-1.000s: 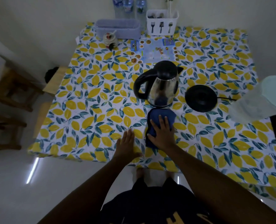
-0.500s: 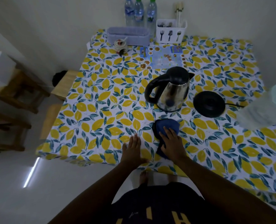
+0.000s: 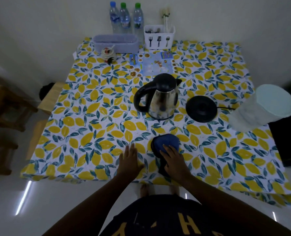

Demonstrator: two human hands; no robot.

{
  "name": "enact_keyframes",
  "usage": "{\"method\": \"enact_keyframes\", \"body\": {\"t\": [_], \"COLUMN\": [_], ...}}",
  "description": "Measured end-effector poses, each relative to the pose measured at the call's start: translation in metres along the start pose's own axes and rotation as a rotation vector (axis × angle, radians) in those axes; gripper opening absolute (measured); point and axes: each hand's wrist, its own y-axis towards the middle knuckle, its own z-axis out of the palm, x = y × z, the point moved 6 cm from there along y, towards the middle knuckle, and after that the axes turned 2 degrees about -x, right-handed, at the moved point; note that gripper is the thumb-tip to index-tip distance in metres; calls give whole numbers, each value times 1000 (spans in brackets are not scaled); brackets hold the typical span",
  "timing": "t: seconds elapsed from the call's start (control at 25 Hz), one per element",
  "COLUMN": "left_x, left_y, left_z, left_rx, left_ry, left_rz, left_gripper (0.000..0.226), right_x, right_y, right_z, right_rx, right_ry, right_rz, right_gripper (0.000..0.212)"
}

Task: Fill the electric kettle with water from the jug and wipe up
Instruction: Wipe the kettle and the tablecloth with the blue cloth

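A steel electric kettle with a black handle and closed lid stands on the lemon-print tablecloth, off its round black base, which lies just to its right. A pale lidded water jug stands at the right edge. A blue cloth lies near the front edge, in front of the kettle. My right hand presses flat on the cloth's near part. My left hand rests flat on the tablecloth to the left of the cloth, fingers spread, holding nothing.
Three water bottles, a white cutlery holder, a lilac tray, a small jar and a printed sheet line the table's far side. Wooden stools stand on the left. The base's cord runs right.
My right hand has drawn the blue cloth back from the kettle's foot toward the table's front edge. The left hand stays flat beside it. The view has tilted up, showing the bottles.
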Motion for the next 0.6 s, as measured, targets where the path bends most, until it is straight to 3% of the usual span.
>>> {"method": "enact_keyframes", "body": {"t": [0.44, 0.6], "left_x": [-159, -197], "left_y": [49, 59], "left_z": [16, 27], "left_rx": [146, 190], "left_ry": [20, 26], "left_rz": [304, 351], "left_gripper": [83, 85], "right_x": [-209, -248], "right_y": [-80, -119], "right_z": [-68, -54], "right_rx": [-117, -72], "right_ry": [11, -61], "right_rz": [315, 409], "right_gripper": [55, 67]}}
